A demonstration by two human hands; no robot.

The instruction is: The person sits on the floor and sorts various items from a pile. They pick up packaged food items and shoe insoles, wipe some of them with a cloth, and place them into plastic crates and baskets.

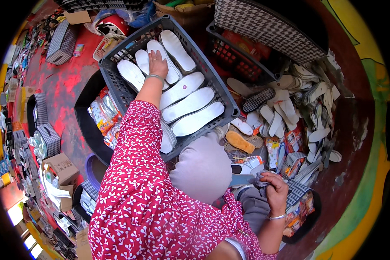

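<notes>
A dark grey plastic crate (229,102) holds several white shoe insoles (177,50), some lengthwise and some slanted across. My left hand (158,65) rests on an insole at the crate's far side, its fingers stretched flat. My right hand (276,190), at the lower right near my lap, is closed round a crumpled grey cloth (260,178). Just left of that cloth, a flat blue-grey piece (242,179) lies over my leg. My knee (203,169) is bent against the crate's near edge.
Loose soles (284,110) lie piled on the right, with an orange insole (240,142) nearer. A second crate (242,58) under a houndstooth-patterned box (268,30) stands at the far right. Left of my crate, a black bin (86,110) holds packets; a cardboard box (61,168) stands beyond.
</notes>
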